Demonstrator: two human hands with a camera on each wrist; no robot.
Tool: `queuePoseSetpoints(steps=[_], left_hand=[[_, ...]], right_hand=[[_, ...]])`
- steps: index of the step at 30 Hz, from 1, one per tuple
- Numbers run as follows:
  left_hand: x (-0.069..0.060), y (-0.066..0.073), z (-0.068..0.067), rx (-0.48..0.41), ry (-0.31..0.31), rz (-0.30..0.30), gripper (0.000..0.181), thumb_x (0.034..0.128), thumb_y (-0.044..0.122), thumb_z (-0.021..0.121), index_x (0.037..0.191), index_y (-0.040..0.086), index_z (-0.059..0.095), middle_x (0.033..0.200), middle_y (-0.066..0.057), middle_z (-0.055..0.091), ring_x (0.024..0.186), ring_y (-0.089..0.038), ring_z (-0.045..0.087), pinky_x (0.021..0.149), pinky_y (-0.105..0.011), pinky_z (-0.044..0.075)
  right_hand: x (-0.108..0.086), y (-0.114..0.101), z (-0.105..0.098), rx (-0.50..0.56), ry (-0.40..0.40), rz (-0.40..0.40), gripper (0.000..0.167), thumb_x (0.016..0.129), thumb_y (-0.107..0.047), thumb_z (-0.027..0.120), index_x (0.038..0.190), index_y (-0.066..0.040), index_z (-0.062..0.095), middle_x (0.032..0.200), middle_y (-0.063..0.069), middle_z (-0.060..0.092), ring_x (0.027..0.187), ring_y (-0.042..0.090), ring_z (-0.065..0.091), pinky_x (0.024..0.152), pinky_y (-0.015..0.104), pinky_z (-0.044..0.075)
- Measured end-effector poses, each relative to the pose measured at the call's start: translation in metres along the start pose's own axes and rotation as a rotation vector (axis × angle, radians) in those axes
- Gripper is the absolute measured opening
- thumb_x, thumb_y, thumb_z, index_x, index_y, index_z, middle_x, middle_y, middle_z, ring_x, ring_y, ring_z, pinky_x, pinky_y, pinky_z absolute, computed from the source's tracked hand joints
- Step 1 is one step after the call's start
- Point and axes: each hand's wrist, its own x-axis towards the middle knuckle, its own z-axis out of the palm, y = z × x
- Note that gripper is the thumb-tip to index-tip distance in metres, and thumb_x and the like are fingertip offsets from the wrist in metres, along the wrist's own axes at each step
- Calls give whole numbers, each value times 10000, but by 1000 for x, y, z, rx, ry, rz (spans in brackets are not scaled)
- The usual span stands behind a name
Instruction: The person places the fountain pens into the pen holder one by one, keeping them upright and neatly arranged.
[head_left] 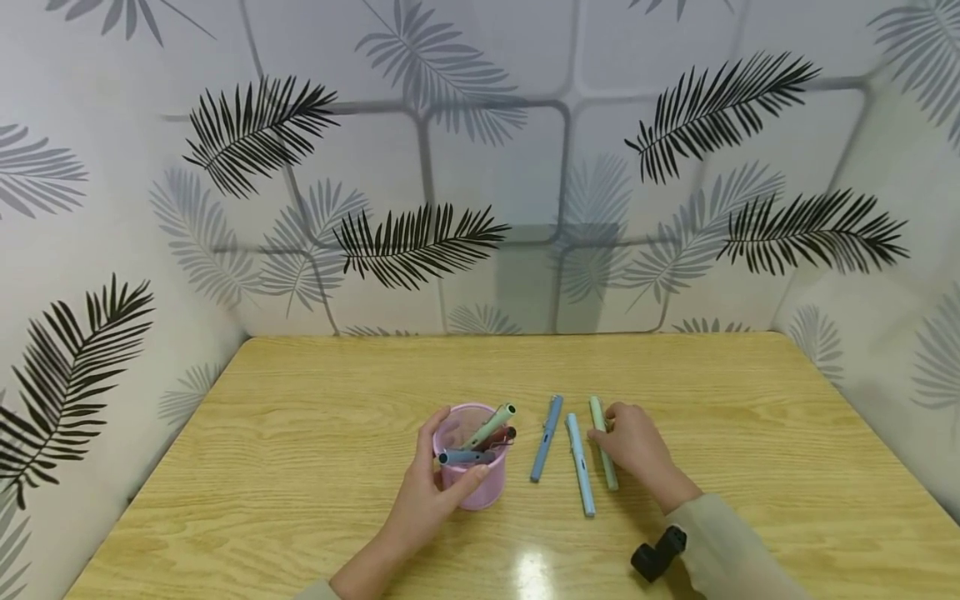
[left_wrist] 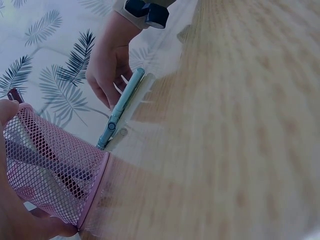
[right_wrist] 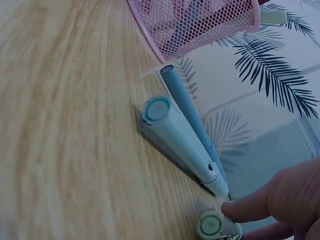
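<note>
My left hand [head_left: 423, 492] grips a pink mesh pen holder [head_left: 483, 493], thumb along its near side and fingers round its left side. Inside it lean several pens: a light green pen [head_left: 491, 425], a dark red pen [head_left: 504, 437] and a blue pen [head_left: 461, 457] among them. To the right, my right hand [head_left: 636, 442] pinches another light green pen [head_left: 607, 471], which lies on the table; its far fingertips are partly hidden. Between the hands lie a dark blue pen [head_left: 547, 440] and a light blue pen [head_left: 581, 467], side by side and apart.
The wooden table [head_left: 315, 417] ends at a patterned back wall [head_left: 465, 183] with leaf prints, and side walls rise left and right. A black device [head_left: 658, 554] sits at my right wrist by the sleeve [head_left: 731, 542]. Light glares on the table near the front.
</note>
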Motion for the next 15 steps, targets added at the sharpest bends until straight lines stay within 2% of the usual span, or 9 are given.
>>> queuePoseSetpoints(steps=[3, 9, 11, 15], left_hand=[[-1, 6, 0, -7, -5, -11, 764, 852, 195, 692, 1443, 215, 208, 1435, -157, 311, 1236, -375, 400, 907, -536, 420], [-4, 29, 0, -27, -20, -23, 750, 859, 151, 677, 1439, 132, 203, 1419, -230, 301, 1220, -431, 396, 898, -576, 407], [-4, 30, -1, -29, -19, -21, 748, 859, 146, 675, 1439, 128, 204, 1419, -233, 301, 1219, -433, 395, 898, -576, 407], [-2, 16, 0, -24, -14, -28, 759, 858, 167, 682, 1442, 212, 199, 1443, -177, 291, 1236, -394, 393, 902, -544, 420]], right_hand=[[0, -1, 1, -12, 2, -6, 355, 819, -124, 680, 1044, 133, 584, 830, 145, 578, 709, 224, 507, 569, 320, 457], [1, -2, 3, -24, -2, -6, 315, 796, -57, 618, 1049, 126, 574, 867, 166, 552, 697, 228, 494, 552, 310, 450], [1, -2, 4, -13, -14, 7, 327, 792, -49, 602, 1068, 122, 561, 881, 170, 539, 687, 226, 494, 537, 299, 443], [0, -2, 5, 18, -31, 27, 339, 789, -50, 580, 1085, 109, 540, 892, 169, 517, 677, 226, 491, 522, 289, 428]])
